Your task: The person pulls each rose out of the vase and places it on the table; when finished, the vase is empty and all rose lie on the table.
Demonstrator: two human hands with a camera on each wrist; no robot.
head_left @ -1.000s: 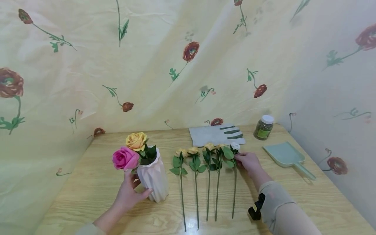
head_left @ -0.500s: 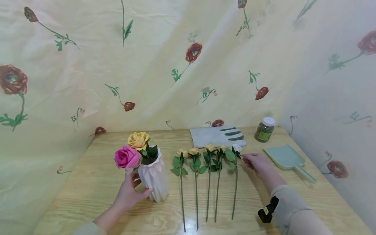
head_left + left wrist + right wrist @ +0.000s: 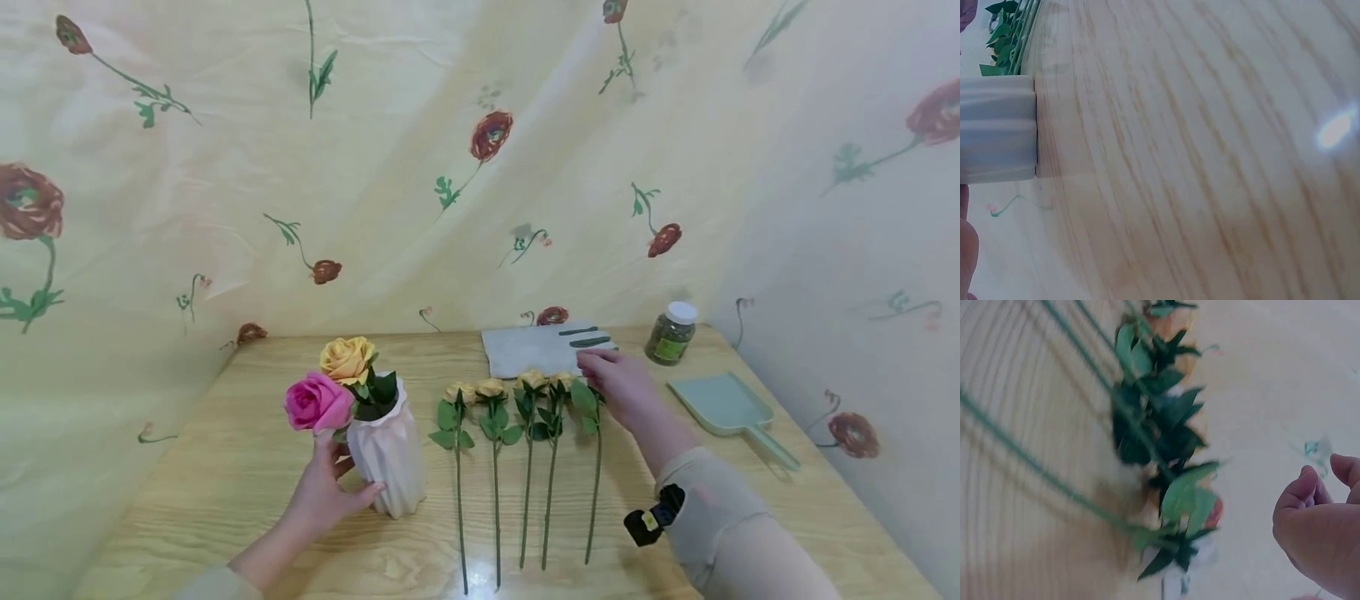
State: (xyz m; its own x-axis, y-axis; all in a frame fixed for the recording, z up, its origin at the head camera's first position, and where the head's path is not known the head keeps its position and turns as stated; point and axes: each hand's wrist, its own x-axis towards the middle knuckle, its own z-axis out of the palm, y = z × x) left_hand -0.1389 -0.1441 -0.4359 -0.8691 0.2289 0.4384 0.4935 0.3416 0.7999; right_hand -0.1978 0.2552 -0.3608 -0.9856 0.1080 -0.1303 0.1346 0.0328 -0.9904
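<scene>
My left hand (image 3: 324, 492) grips a white ribbed vase (image 3: 390, 462), its thumb across the front. A pink rose (image 3: 318, 402) and a yellow rose (image 3: 348, 360) stand in the vase and lean left. Right of it, several yellow roses (image 3: 491, 388) lie in a row, stems toward me. At the row's right end lies a white rose (image 3: 1205, 551), its head hidden in the head view behind my right hand (image 3: 618, 385). That hand is raised over this bloom with loosely curled fingers and nothing visible in them. In the right wrist view it is apart from the flowers.
Behind the roses lies a grey-white glove (image 3: 525, 350) with dark green stripes. At the back right stands a white-lidded jar (image 3: 670, 337) with a green label. A pale green dustpan (image 3: 723, 402) lies on the wooden table (image 3: 247, 442) right of my right hand. Flower-patterned cloth (image 3: 390, 167) hangs behind.
My right hand was at the white rose just below its bloom, then moved right beside it, and now is higher and farther left, covering the bloom. My left hand still holds the vase.
</scene>
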